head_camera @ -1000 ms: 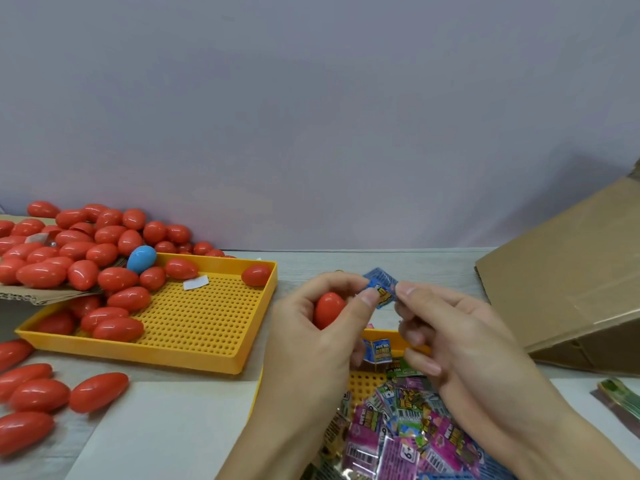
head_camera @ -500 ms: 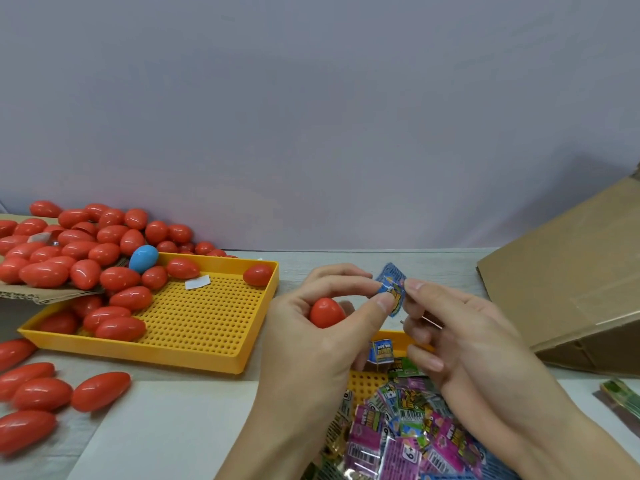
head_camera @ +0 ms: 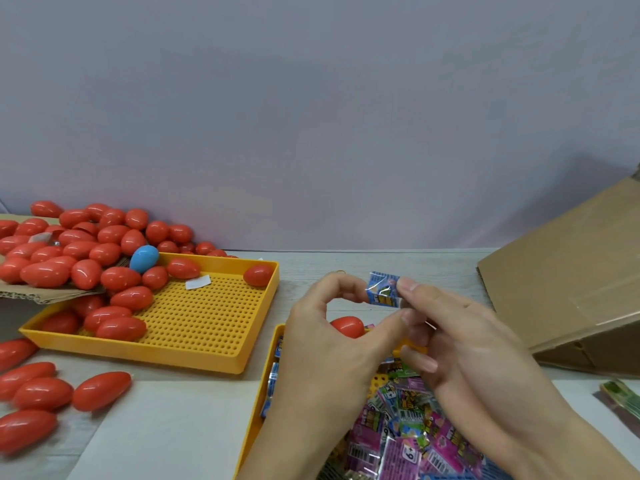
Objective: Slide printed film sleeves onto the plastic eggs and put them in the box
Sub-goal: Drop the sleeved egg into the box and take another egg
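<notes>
Pinching a blue sleeve [head_camera: 383, 289] between them, both hands meet; the left hand [head_camera: 332, 344] also cups a red egg [head_camera: 347, 326], the right hand [head_camera: 460, 344] curling beside.

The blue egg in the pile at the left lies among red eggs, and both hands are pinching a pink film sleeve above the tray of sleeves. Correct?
Not quite. The head view shows the film sleeve pinched between the left hand and right hand is blue, not pink. The blue egg does lie among the red eggs.
</notes>
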`<state>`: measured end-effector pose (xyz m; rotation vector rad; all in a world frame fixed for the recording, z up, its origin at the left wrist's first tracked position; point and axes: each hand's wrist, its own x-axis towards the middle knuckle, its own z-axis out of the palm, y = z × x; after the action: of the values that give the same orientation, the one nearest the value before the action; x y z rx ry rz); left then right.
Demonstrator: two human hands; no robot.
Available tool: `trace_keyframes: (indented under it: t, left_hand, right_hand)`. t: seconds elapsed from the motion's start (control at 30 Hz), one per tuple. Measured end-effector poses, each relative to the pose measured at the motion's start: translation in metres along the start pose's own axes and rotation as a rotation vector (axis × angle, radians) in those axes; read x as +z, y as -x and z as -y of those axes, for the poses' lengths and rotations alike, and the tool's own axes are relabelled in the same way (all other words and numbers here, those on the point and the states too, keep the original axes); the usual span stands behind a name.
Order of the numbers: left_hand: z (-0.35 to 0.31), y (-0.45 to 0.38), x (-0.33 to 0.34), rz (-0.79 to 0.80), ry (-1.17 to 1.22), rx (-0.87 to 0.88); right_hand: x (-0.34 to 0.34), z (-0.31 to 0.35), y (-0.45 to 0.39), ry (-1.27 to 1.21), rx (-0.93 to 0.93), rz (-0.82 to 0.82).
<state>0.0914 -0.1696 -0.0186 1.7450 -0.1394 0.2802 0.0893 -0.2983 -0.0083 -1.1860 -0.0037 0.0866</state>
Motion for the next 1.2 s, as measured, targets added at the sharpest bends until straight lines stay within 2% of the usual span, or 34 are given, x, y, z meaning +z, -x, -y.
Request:
trace_keyframes:
  t: [0.23, 0.57, 0.67, 0.8, 0.93, 1.2]
  left_hand:
    - [-0.001, 0.0, 0.005, -0.121, -0.067, 0.08]
    - [0.0, 0.001, 0.004, -0.231, -0.154, 0.258]
    - [0.001, 0.001, 0.004, -0.23, -0.204, 0.278]
    - [0.004, 0.001, 0.003, -0.174, -0.324, 0.304]
    - [0.002, 0.002, 0.003, -0.176, -0.457, 0.354]
    - [-0.005, 0.007, 0.004, -0.188, -0.419, 0.266]
  right_hand:
    - [-0.002, -0.005, -0.002, 0.097, -0.033, -0.02]
    - [0.001, -0.017, -0.007, 0.047, -0.004, -0.021]
    - [-0.003, -0.017, -0.01, 0.022, -0.001, -0.083]
    - [-0.008, -0.013, -0.008, 0.234, -0.195, -0.172]
    - [-0.005, -0.01, -0.002, 0.444, -0.352, -0.082]
    - [-0.003, -0.01, 0.0, 0.575, -0.424, -0.065]
